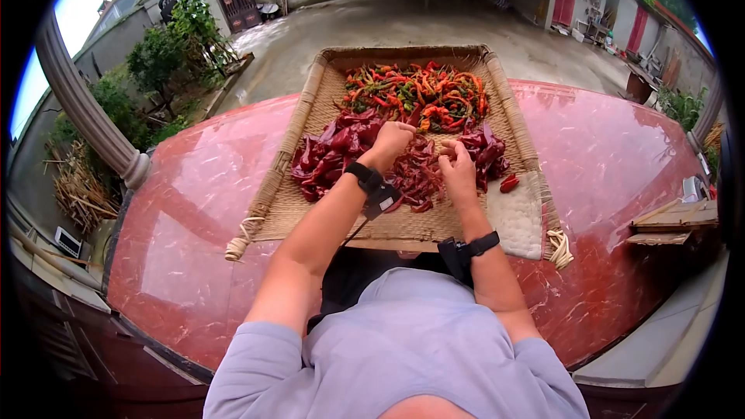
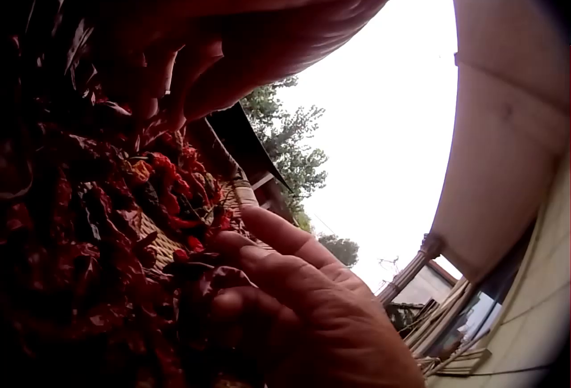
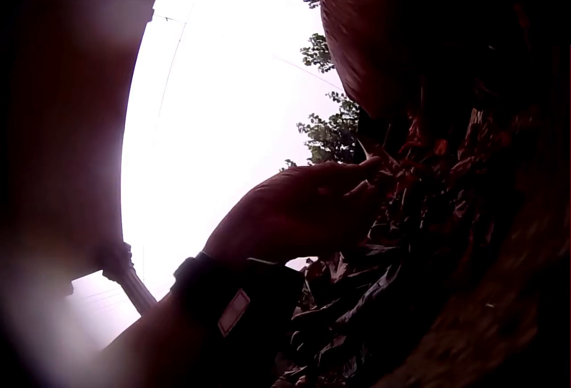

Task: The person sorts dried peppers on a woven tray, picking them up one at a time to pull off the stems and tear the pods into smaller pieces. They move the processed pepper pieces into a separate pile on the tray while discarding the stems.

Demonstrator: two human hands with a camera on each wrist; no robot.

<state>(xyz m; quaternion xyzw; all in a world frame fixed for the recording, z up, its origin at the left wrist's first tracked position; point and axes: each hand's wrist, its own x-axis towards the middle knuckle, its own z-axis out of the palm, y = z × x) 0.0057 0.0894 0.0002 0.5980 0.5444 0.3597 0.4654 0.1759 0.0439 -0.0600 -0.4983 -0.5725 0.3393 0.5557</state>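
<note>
Dark red peppers (image 1: 341, 140) lie in a heap on the woven tray (image 1: 272, 206), beside thinner, shrivelled red pieces (image 1: 415, 174). Over the middle of these heaps is my left hand (image 1: 394, 141), fingers bent and tips down at the peppers (image 3: 446, 183); whether they pinch one is hidden. To its right, my right hand (image 1: 459, 174) is above the shrivelled pieces, with fingers loosely spread and nothing visibly gripped. The left wrist view shows the right hand (image 2: 312, 303) low beside the peppers (image 2: 107, 227), and the left hand (image 2: 259, 31) above them.
Orange, red and green peppers (image 1: 419, 93) fill the tray's far part. A pale flat pad (image 1: 516, 217) lies at its near right corner, with a single red pepper (image 1: 509, 183) at the pad's upper edge. The tray stands on a glossy red table (image 1: 194, 225).
</note>
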